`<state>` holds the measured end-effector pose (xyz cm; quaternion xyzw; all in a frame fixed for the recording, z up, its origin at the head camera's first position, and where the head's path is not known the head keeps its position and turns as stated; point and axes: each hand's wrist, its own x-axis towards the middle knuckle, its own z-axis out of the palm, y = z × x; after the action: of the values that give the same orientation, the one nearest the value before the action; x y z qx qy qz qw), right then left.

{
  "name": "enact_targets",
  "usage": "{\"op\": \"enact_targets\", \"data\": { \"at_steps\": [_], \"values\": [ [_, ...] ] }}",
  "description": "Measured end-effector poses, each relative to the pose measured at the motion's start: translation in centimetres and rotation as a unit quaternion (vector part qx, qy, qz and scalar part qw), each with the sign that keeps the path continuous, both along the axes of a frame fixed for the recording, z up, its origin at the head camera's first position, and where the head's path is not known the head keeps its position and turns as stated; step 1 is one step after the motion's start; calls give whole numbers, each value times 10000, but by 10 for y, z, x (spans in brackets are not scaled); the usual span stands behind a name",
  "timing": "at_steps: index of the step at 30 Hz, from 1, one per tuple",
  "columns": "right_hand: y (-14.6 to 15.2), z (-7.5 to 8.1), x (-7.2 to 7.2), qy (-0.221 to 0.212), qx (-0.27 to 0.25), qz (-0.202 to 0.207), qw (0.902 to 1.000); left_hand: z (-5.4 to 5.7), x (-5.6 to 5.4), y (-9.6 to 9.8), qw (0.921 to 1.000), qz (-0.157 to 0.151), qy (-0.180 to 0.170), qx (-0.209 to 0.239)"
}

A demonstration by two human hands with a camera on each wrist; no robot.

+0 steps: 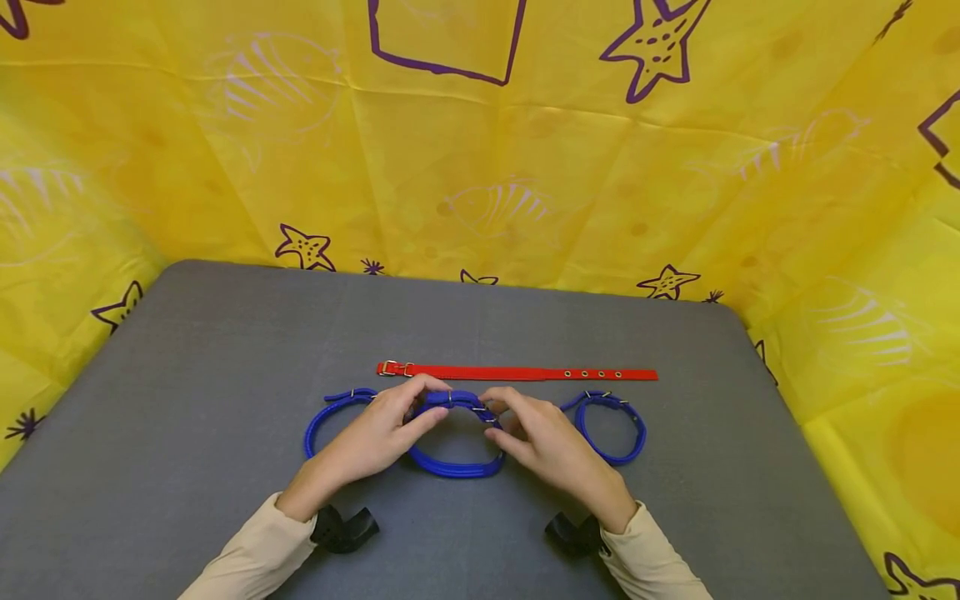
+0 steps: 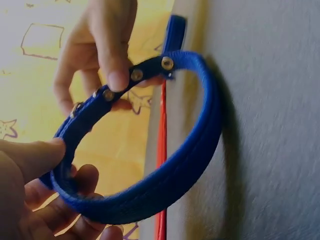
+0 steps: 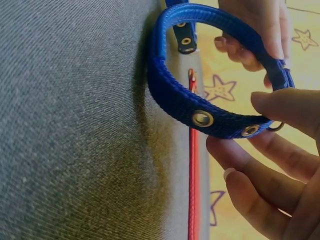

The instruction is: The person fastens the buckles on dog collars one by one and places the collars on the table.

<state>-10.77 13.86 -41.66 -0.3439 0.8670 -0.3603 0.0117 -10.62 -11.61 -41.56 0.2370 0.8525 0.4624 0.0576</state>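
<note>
A blue collar (image 1: pixel 457 470) with brass eyelets and a metal buckle is closed into a loop between both hands. My left hand (image 1: pixel 375 437) pinches its left side by the buckle strap, thumb inside the loop and fingers outside. On the opposite side, my right hand (image 1: pixel 558 442) pinches the band near the eyelets between thumb and fingertips. In the left wrist view the collar (image 2: pixel 145 200) stands on edge, its lower part close over the table. The right wrist view shows two eyelets on the band (image 3: pixel 227 124) beside the right thumb.
A red collar (image 1: pixel 480 372) lies straight behind the hands, buckle at left. Looped blue collars rest on either side: one (image 1: pixel 313 432) partly behind the left hand, another (image 1: pixel 639 433) right of the right hand. The grey table (image 1: pixel 225 333) meets yellow patterned cloth (image 1: pixel 420 167) behind.
</note>
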Motion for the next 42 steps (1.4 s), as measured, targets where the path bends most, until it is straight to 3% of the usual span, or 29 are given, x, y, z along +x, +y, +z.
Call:
{"op": "enact_targets", "data": {
  "at_steps": [10, 15, 21, 29, 34, 38, 42],
  "values": [
    [0, -3, -1, 178, 30, 16, 9998, 0, -5, -5, 9999, -84, -60, -39],
    [1, -4, -2, -178, 366, 23, 9992, -2, -7, -7, 9998, 153, 20, -88],
    [4, -7, -3, -309, 655, -170, 9972, -6, -9, -10, 9993, 279, 44, -239],
    [5, -13, -8, -623, 273, -342, 9971, -10, -12, -17, 9983, 215, -150, -524],
    [5, -15, -9, -947, 73, -226, 9952, -13, -14, -18, 9949, 492, 23, -884],
    [6, -17, -9, -1376, -25, -140, 9904, -14, -14, -16, 9877, 737, 219, -1360],
    [6, -19, -9, -1536, -65, -115, 9881, -16, -13, -16, 9804, 806, 412, -1752]
  ]
}}
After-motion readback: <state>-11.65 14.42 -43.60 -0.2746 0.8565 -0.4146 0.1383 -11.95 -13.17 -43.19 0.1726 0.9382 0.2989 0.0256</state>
